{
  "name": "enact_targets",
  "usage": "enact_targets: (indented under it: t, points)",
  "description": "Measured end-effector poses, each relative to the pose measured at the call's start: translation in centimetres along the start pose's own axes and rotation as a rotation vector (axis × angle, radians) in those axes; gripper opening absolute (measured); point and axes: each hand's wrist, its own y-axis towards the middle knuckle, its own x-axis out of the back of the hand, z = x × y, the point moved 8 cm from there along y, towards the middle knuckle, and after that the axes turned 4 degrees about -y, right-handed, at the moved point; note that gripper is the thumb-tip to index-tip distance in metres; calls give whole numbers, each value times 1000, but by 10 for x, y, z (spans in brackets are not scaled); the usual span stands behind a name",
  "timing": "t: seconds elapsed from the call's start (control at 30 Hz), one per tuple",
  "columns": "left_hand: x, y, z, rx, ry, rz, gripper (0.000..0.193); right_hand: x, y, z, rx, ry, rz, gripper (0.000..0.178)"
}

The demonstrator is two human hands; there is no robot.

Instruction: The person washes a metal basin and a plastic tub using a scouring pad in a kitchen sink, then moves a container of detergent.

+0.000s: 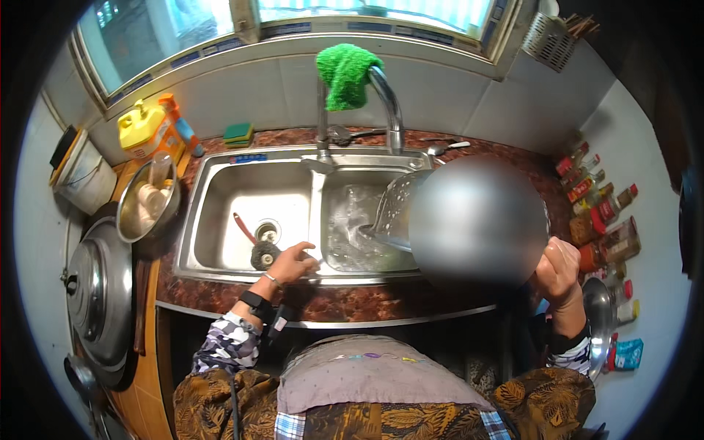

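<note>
My right hand (559, 270) is closed at the right edge of a large, round metal vessel (400, 209). Most of that vessel is smeared grey, so its exact kind cannot be told. It tilts left over the right sink basin (345, 264), and its wet lip hangs above water there. My left hand (292, 264) hovers at the front rim near the sink divider, fingers loosely apart and nothing in them. Beside it, in the left basin (220, 213), lies a round dark scrubber (265, 257) with a red handle, close to the drain.
A green cloth (346, 73) drapes over the faucet (394, 110). Left of the sink stand a metal bowl (125, 216) with things in it, a yellow jug (139, 132) and a large lidded pot (99, 293). Several spice jars (605, 213) line the right wall.
</note>
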Motion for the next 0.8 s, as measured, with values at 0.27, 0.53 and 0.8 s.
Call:
enact_targets:
  t: [0.27, 0.53, 0.8]
  points:
    - [50, -71, -69, -134, 420, -204, 72, 35, 89, 68, 9, 427, 104, 16]
    - [175, -123, -18, -505, 255, -537, 40, 10, 241, 133, -109, 486, -457, 27]
    - [302, -95, 48, -371, -426, -734, 14, -161, 324, 145, -693, 864, -232, 18]
